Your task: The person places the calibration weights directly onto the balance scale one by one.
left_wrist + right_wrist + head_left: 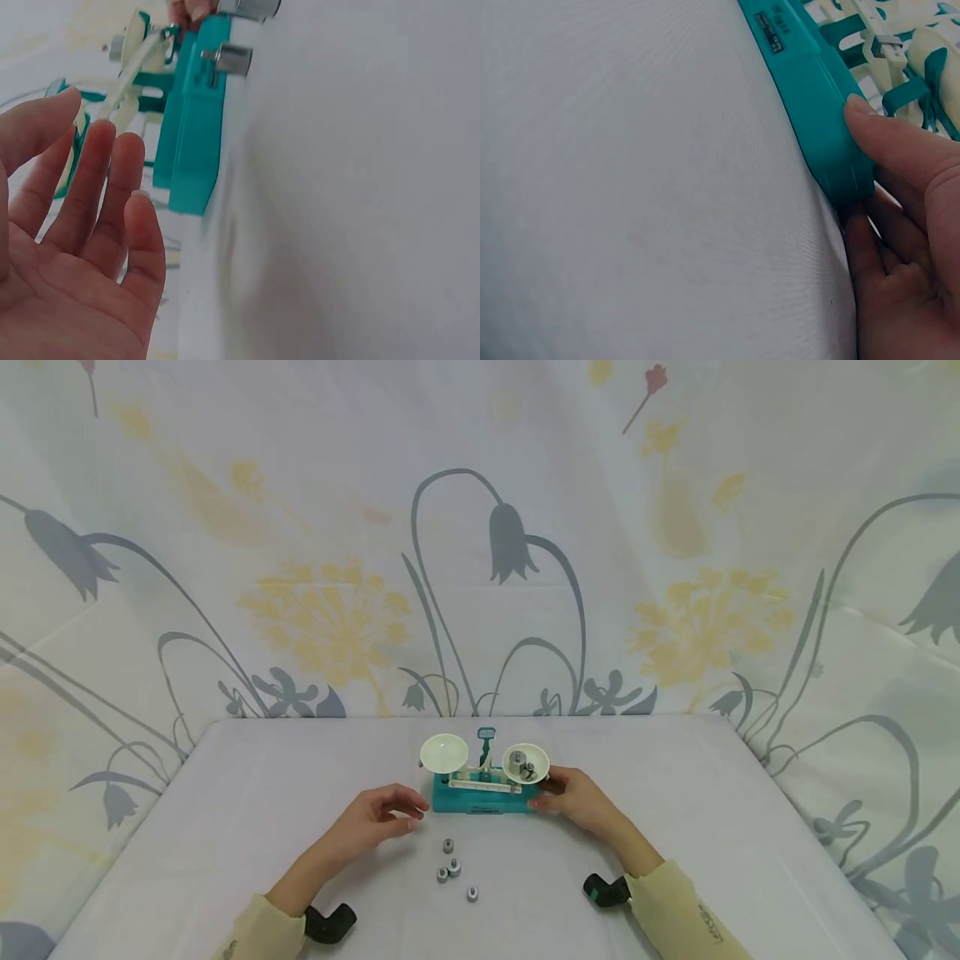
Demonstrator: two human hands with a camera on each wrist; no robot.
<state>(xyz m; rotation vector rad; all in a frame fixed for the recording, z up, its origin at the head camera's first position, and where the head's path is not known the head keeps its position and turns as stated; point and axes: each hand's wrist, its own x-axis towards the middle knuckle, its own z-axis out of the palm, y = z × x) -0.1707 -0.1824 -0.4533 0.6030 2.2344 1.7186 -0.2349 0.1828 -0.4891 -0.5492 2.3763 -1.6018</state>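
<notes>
A small balance scale (pixel 480 802) with a teal base stands on the table. Its left pan (pixel 444 753) is white and bare; the white right pan (pixel 545 765), slightly lower in the head view, carries several metal weights (pixel 517 762). My right hand (pixel 576 797) grips the base's right end, thumb on its upper front edge and fingers around the end, as the right wrist view shows. Beside the left end, my left hand (pixel 378 814) is held with fingers loosely bent, palm facing the scale and nothing in it. Several loose metal weights (pixel 454 867) stand in front of the base.
A white cloth (pixel 300 760) covers the table. Behind it hangs a flower-patterned curtain (pixel 465 610). Black wrist devices (pixel 330 924) are worn at both sleeve cuffs.
</notes>
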